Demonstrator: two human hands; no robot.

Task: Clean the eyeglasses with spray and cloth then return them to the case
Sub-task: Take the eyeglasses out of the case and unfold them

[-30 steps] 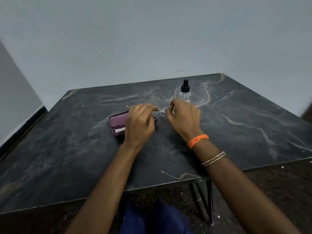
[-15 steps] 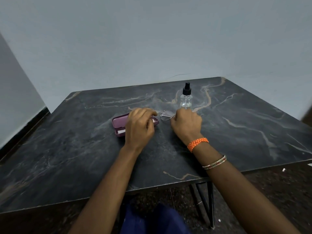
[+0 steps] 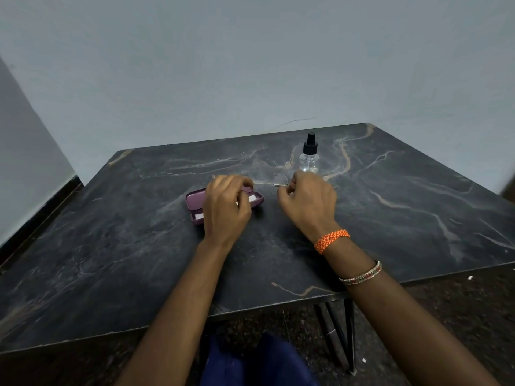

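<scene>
eyeglasses point(image 3: 274, 183) blurred, pinched between both hands | left hand point(image 3: 227, 206) hides open case point(image 3: 195, 200) | right hand point(image 3: 309, 203)

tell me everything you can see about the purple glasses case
The purple glasses case is a small oblong hard-shell box with rounded corners, smooth and matte like plastic. It lies open on the dark marbled table, lid tipped back toward the far side. Something white shows inside at both ends, probably a cloth or lining. The left hand hovers over its middle and hides most of the interior, so contact cannot be confirmed. The case sits left of the spray bottle, apart from it.
</scene>
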